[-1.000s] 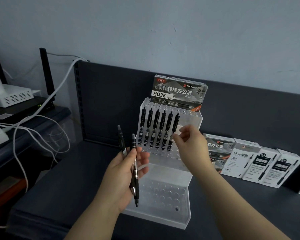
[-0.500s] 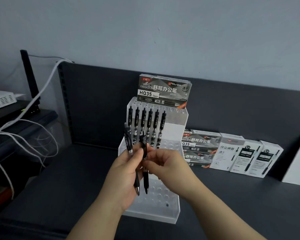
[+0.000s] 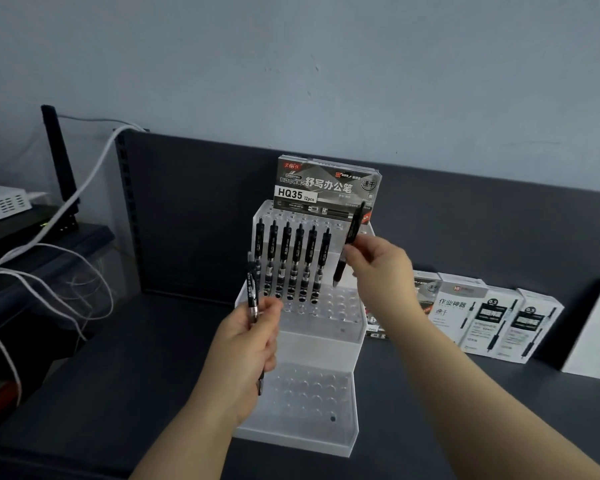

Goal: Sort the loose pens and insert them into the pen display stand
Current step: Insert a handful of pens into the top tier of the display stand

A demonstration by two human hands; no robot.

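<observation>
A clear stepped pen display stand stands on the dark shelf, with several black pens upright in a row on its middle tier. My right hand pinches one black pen, tilted, tip down over the free holes just right of that row. To the left of the stand, my left hand grips another black pen upright. A pen box marked HQ35 sits on the stand's top tier.
White pen boxes line the back right of the shelf, with a white card beyond them. At the left sit a router with an upright antenna and loose white cables. A dark back panel rises behind the stand.
My right hand took one pen from my left hand and carried it up and right toward the stand. My left hand now holds a single pen.
</observation>
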